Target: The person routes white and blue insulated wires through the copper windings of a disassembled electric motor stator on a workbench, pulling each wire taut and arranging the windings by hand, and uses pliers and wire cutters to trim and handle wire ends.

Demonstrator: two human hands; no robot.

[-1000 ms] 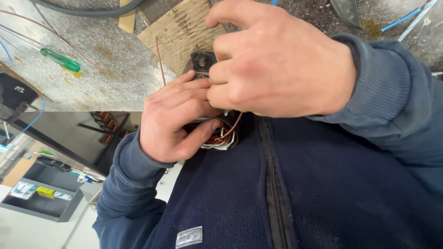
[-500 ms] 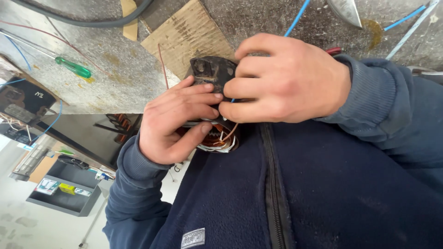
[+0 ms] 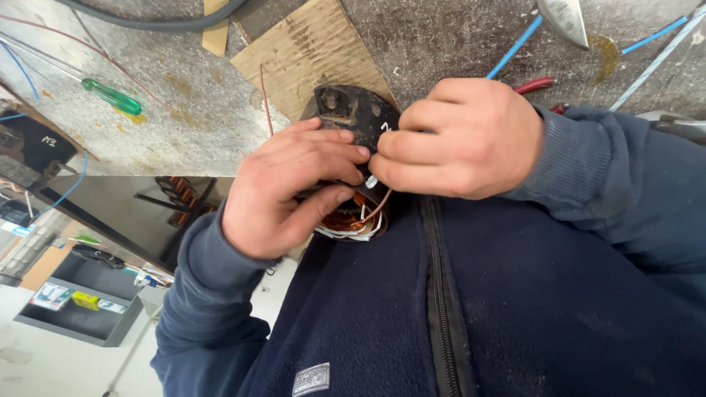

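Observation:
I hold a small motor stator against my chest, at the edge of a worn grey workbench. It has a dark, grimy metal housing, and copper windings with white lacing show underneath. My left hand wraps around the stator from the left, thumb under the windings. My right hand comes in from the right, with its fingertips pinched on a thin lead wire at the stator's side. Most of the stator is hidden by both hands.
On the bench lie a green-handled screwdriver, a cardboard piece, blue wires, red-handled pliers and a black cable. Copper coils sit under the bench. A grey shelf with small boxes stands on the floor at lower left.
My right hand has slid to the right and off the top of the stator, uncovering its dark housing. The left hand keeps its grip.

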